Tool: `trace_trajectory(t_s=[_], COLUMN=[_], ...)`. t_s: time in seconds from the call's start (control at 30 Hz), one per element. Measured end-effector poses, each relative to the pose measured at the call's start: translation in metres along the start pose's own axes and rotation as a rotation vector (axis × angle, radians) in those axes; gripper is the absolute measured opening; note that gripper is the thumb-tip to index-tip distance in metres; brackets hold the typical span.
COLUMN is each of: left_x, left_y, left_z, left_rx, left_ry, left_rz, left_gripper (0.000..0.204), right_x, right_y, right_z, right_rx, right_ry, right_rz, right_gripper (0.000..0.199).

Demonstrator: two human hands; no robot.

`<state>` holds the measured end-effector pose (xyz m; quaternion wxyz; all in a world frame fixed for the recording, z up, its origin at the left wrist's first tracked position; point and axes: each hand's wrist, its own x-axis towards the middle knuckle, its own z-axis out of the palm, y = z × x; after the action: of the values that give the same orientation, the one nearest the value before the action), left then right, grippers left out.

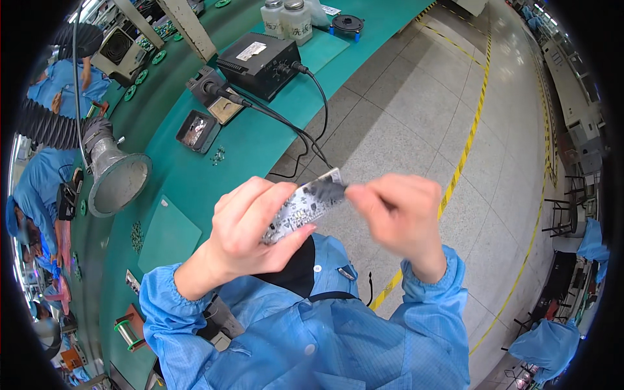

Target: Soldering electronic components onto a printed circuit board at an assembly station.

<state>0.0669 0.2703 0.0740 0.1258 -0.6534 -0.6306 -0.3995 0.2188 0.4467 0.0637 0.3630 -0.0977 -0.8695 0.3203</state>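
Observation:
My left hand (250,224) grips a small populated circuit board (302,213), fingers over its far side and thumb along the near edge. The board is held tilted above my lap, its face dense with tiny components. At the board's right end my right hand (400,211) is closed in a pinch, smeared by motion. From its fingertips a dark brush-like thing (327,190) reaches over the board's upper right part. Its exact shape is blurred, and any handle is hidden in the fist.
On the green bench (172,156) stand a black soldering station (259,64), an iron holder (211,88), a small dark tray (197,131) and lidded bottles (296,23). A fume extraction funnel (120,182) hangs at left; a solder wire spool (127,333) sits lower left. People in blue work beyond.

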Motion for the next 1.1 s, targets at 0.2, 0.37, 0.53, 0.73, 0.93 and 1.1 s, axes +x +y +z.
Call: trace_trajectory(t_s=[0.2, 0.37, 0.53, 0.73, 0.93, 1.1], left_x=[-0.018, -0.008, -0.007, -0.015, -0.017, -0.018], left_y=[-0.001, -0.001, -0.002, -0.019, -0.019, -0.021], left_z=[0.009, 0.013, 0.012, 0.006, -0.004, -0.007], left_rx=[-0.01, 0.052, 0.089, 0.157, 0.096, 0.155], left_ry=[0.004, 0.065, 0.05, 0.063, 0.125, 0.09], left_rz=[-0.123, -0.04, -0.043, -0.058, -0.079, -0.093], left_gripper=[0.046, 0.047, 0.045, 0.044, 0.045, 0.045], right_x=[-0.023, -0.017, -0.013, -0.028, -0.047, -0.022], right_y=[0.004, -0.003, -0.003, 0.021, 0.072, 0.018], right_z=[0.017, 0.03, 0.041, 0.054, 0.061, 0.051], right_rx=[0.004, 0.127, 0.12, 0.041, 0.189, 0.476], right_ry=[-0.027, 0.036, 0.081, -0.1, -0.094, 0.039], right_rz=[0.173, 0.267, 0.295, 0.437, 0.552, 0.316], right_gripper=[0.027, 0.027, 0.029, 0.037, 0.031, 0.016])
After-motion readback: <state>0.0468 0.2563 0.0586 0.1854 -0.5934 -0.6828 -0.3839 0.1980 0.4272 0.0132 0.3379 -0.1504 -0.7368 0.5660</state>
